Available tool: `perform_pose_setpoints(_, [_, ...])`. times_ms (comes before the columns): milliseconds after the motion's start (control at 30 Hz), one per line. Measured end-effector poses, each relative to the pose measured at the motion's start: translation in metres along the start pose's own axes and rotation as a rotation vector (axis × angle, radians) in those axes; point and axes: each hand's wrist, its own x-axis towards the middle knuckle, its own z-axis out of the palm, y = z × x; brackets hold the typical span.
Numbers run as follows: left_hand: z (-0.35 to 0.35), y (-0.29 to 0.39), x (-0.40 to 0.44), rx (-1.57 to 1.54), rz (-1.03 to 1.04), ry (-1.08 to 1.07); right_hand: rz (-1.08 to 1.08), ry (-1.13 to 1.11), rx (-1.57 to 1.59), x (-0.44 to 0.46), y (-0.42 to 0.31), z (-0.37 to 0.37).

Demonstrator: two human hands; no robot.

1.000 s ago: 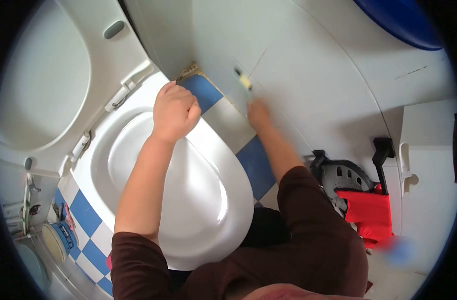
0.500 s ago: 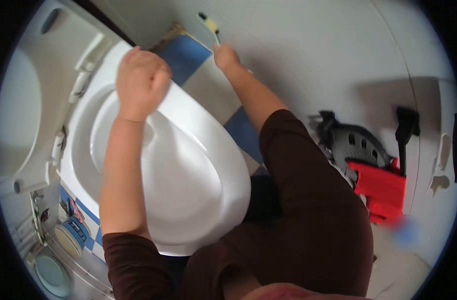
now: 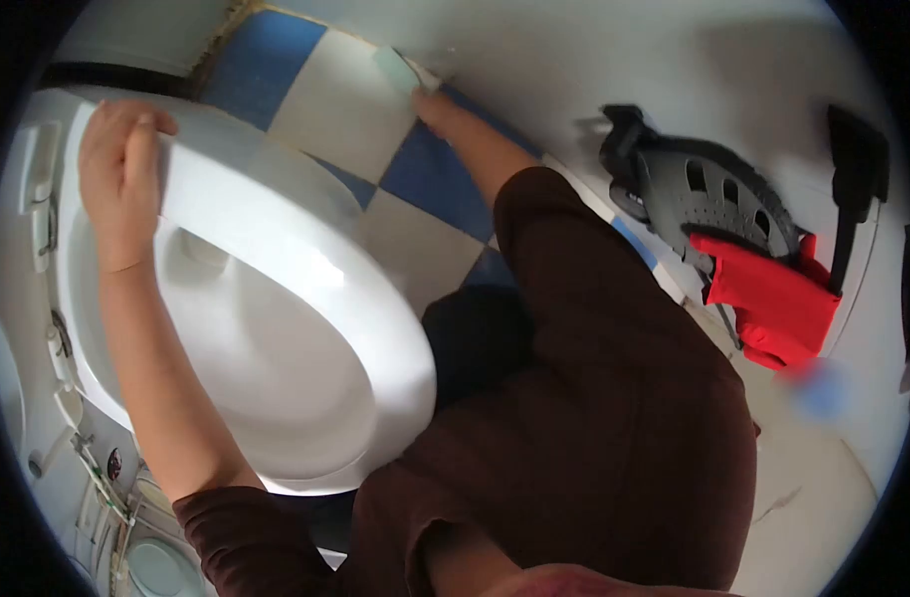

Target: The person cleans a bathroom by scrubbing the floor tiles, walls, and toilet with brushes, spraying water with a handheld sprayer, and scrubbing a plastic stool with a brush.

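Note:
My left hand (image 3: 126, 179) is closed over the far rim of a white toilet bowl (image 3: 380, 328), fingers curled around its edge. To the right, low by the wall, my right hand (image 3: 435, 111) grips a small cleaning tool with a flat pale-green head (image 3: 396, 70). The tool's head is over a white floor tile beside the wall, and I cannot tell whether it touches. My right fingers are partly hidden behind the hand, and the tool's handle is mostly covered. The bowl stands between my two arms.
Blue and white tiles (image 3: 350, 99) cover the floor. On the right wall hang a grey slotted plastic item (image 3: 713, 194), a red cloth (image 3: 773, 298) and a black long-handled item (image 3: 853, 169). A pale round basin (image 3: 161, 567) is at the lower left.
My view has shifted, so the toilet bowl and left hand appear further left. The right hand's tool has gone from upright against the wall to low over the floor tiles.

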Motion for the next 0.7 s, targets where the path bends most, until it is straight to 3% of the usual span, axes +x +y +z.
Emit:
perform_pose_setpoints(67, [-0.001,-0.002,-0.001,-0.027,-0.003,-0.026,-0.052,0.014,-0.009,-0.009,0.051,-0.009])
perform_pose_setpoints(167, [-0.003,-0.003,0.001,0.011,0.015,-0.076,0.134,0.131,0.187,-0.072,0.179,-0.026])
perform_pose_setpoints(233, [-0.002,-0.003,0.002,0.000,0.024,-0.061,0.117,0.233,0.181,-0.095,0.210,-0.026])
perform_pose_setpoints(300, [-0.001,-0.005,0.000,-0.015,0.041,-0.037,0.430,0.233,0.415,-0.081,0.209,-0.019])
perform_pose_setpoints(333, [0.000,-0.006,-0.001,-0.009,0.050,-0.049,0.411,0.208,0.329,-0.080,0.178,-0.014])
perform_pose_setpoints(367, [0.000,-0.009,-0.001,0.002,0.058,-0.056,0.122,0.249,0.274,-0.052,0.173,0.004])
perform_pose_setpoints(400, [-0.001,-0.012,-0.001,0.017,0.067,-0.061,0.075,0.144,0.259,-0.030,0.142,0.008])
perform_pose_setpoints(467, [-0.003,-0.015,-0.004,-0.001,0.025,-0.105,0.129,0.022,0.129,-0.022,0.073,0.006])
perform_pose_setpoints(533, [-0.001,-0.019,-0.003,0.003,0.053,-0.095,0.102,0.054,0.055,-0.009,0.078,0.002])
perform_pose_setpoints(600, [0.001,-0.022,-0.008,-0.063,0.004,-0.103,-0.012,0.144,0.063,-0.018,0.146,-0.007])
perform_pose_setpoints(667, [0.001,-0.022,-0.005,-0.088,-0.009,-0.086,0.075,0.146,-0.220,-0.052,0.213,-0.031])
perform_pose_setpoints(700, [0.001,-0.020,-0.004,-0.088,-0.003,-0.080,-0.101,0.194,-0.652,-0.044,0.272,-0.033])
